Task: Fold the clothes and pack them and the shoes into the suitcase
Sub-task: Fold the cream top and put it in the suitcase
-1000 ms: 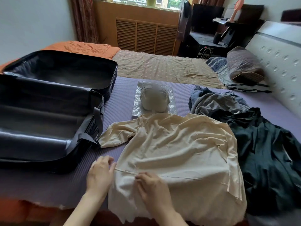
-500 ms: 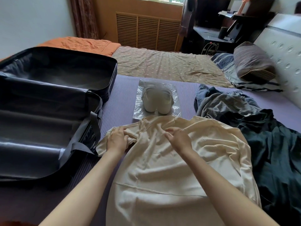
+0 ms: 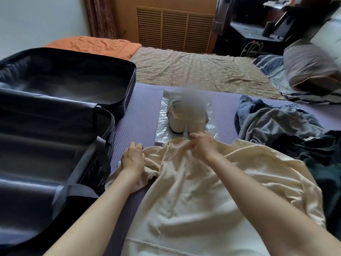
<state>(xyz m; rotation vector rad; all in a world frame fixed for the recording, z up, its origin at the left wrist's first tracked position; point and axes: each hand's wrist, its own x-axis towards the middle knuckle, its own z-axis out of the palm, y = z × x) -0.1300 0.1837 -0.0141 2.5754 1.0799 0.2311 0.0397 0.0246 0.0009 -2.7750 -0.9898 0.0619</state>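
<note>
Cream short-sleeved T-shirt [image 3: 203,191] lies spread on the purple ribbed bed mat [image 3: 144,111], collar away from the person and hem nearest. The left hand [image 3: 132,159] grips the bunched left sleeve at the shoulder, fingers curled into the cloth. The right hand [image 3: 202,144] pinches the fabric at the collar, just short of the pair of cream shoes [image 3: 186,119] standing on a clear plastic sheet [image 3: 162,126].

Judged step: squaring the top of the garment before the first fold. Procedure:
1. Draw the two grips apart until the shoulder line is straight.
2. Pull the crumpled sleeve out flat.
3. Sweep out the long creases running down the body.
4. Keep the collar off the plastic sheet.

The black soft-sided suitcase [image 3: 55,126] lies open just left of the garment. A heap of grey and dark green clothes [image 3: 286,130] waits at its right edge.
</note>
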